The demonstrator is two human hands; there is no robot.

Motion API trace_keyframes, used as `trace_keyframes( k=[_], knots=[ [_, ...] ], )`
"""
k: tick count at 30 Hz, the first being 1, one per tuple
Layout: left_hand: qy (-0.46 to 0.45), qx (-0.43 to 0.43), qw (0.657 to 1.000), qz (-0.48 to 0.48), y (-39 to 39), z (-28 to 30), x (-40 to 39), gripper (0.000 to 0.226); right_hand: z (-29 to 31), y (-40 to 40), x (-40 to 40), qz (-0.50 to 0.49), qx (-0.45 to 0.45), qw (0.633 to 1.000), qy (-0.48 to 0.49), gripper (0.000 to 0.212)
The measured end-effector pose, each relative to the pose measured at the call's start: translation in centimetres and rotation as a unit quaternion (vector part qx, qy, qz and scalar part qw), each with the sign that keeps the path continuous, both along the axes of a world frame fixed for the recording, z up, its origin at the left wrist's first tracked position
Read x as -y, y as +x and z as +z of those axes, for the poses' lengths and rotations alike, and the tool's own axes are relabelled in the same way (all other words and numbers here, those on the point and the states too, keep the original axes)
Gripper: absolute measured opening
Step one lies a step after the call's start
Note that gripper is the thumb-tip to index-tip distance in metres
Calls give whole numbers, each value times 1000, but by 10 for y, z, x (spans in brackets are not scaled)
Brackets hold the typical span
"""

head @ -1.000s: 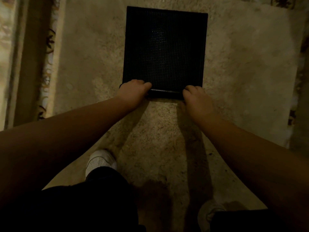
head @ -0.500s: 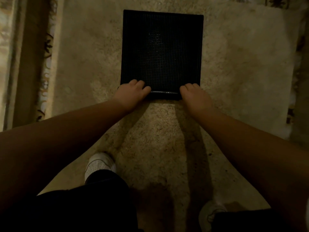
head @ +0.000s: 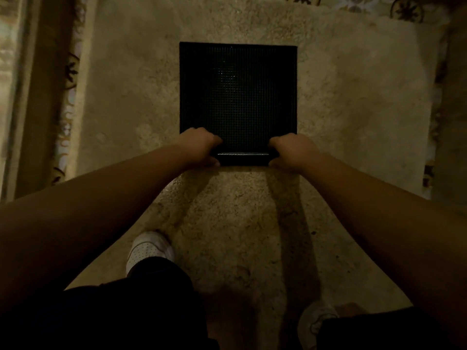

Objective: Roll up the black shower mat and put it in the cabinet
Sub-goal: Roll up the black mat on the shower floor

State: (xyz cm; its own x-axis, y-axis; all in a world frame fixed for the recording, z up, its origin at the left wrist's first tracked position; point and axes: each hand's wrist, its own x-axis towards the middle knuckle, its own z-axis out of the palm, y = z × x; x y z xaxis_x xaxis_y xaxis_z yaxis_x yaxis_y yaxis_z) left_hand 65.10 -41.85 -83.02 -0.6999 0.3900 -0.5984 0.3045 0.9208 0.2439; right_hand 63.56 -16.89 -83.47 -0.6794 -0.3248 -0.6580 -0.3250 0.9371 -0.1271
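Black square gridded rubber shower mat [head: 237, 97] lay flat on the shaggy beige bath rug [head: 353, 109], near edge already curled into a tight little roll. Left hand [head: 199, 145] and right hand [head: 293, 150] clamped on the roll's two ends, fingers curled snug around it. Looked floppy, grippy and light, probably springy enough to unroll if let go. Best held at both ends, pressing down evenly. No cabinet in sight.
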Motion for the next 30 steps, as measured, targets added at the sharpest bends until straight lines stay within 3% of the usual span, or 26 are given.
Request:
trace_keyframes(
  k=[4,11,18,23,27,30],
  knots=[
    [53,-88,995,11,18,-1,9,34,5,-11,0,-46,31,998,-21,41],
    [-16,-182,981,-59,36,-10,2,29,9,-3,4,-66,36,997,-37,42],
    [-23,-180,981,-63,31,-9,-3,21,15,-13,8,-53,62,997,6,43],
    [-27,-195,979,-58,33,-9,-4,25,13,-13,1,-41,13,999,-32,48],
    [-41,-195,979,-36,35,-12,-8,30,8,5,1,81,-70,994,-25,33],
    [-61,-197,978,-36,34,-12,-5,38,2,24,2,99,-126,987,-23,37]
  ],
)
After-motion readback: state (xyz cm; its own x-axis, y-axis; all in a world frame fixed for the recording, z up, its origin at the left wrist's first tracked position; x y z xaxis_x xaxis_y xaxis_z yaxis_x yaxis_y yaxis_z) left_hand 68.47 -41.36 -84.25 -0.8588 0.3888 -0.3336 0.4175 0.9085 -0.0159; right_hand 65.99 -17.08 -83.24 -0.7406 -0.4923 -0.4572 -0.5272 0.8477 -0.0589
